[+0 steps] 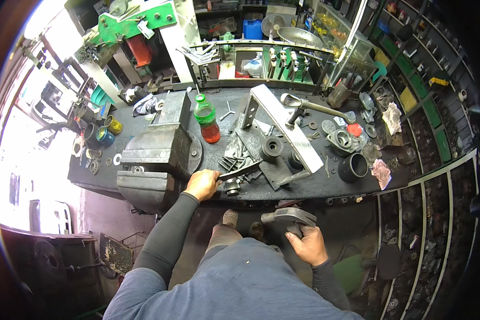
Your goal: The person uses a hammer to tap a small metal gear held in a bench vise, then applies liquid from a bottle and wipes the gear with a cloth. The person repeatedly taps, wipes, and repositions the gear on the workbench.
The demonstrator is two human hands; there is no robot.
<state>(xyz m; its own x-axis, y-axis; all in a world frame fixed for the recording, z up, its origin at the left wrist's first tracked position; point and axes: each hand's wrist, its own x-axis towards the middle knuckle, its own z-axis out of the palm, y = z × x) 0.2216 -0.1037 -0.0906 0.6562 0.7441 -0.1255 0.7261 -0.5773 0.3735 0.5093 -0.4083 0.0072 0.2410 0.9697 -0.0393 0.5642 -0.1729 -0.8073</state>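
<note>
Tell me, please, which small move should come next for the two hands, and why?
Probably lift the right hand with its grey hammer up to the workbench: the left hand already rests beside the toothed round part at the bench edge, while the hammer hangs below it.

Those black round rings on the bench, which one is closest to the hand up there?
The small toothed ring at the bench's front edge, right beside the left hand. The bigger black rings sit farther right.

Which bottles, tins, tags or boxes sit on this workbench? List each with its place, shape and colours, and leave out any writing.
Plastic bottle: bench middle, right of the vise; upright, green cap and label, red liquid.
Two round tins: bench left end; one yellow, one blue.
White tag: hangs on the green machine arm, upper left; small, flat.
Blue box: back shelf; squarish.
</note>
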